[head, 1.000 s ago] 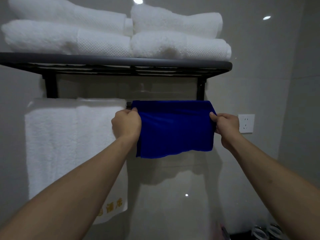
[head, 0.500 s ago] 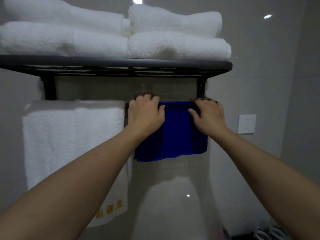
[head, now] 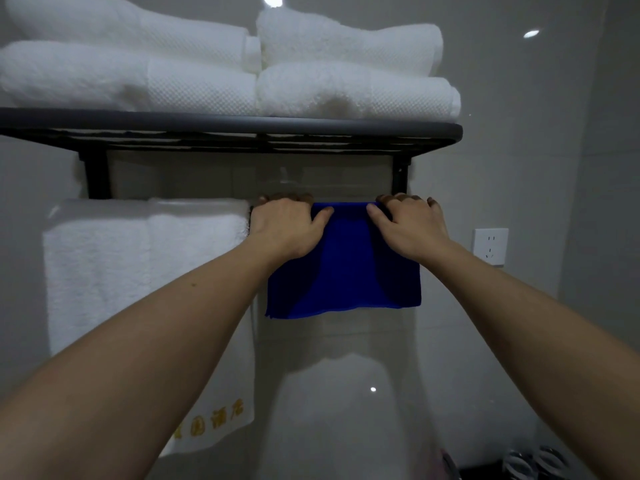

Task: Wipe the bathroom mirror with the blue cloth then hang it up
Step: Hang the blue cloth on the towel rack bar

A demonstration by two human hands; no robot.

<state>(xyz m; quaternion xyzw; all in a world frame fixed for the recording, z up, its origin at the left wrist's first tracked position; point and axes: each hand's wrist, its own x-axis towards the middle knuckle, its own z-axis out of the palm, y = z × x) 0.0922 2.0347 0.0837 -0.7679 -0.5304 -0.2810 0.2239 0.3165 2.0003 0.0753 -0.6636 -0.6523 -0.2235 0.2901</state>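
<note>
Head view: I see both hands up at the rail under a dark wall rack (head: 242, 123), blue cloth between them.
Cloth location: blue cloth (head: 346, 268) is draped over the rail, front flap hanging flat against the wall, just beside a hanging white towel (head: 138, 271) on its left. Rail itself is mostly hidden under fabric.
Left hand: left hand (head: 287, 226) sits on the cloth's top left corner, fingers curled over the top of the fold, thumb lying on the blue front face. I read it as gripping cloth and rail together.
Right hand: right hand (head: 412, 226) mirrors it on the top right part, fingers hooked over the fold, thumb on the front face. Same grip.
Handling: looks light, soft, limp, plush pile; I judge no fragility, little slip on the bar. It will bunch if dragged by one corner.
Where to hold: I'd take it at the top fold near both corners, as now, and tug evenly to level the hem; lower left corner hangs slightly lower than the right.
Containers: rack shelf is the only holder here; it carries four folded white towels (head: 194, 84), two stacks side by side.
Other: wall socket (head: 490, 245) right of the cloth, apart from it.
Task stage: I judge hanging nearly done.
</note>
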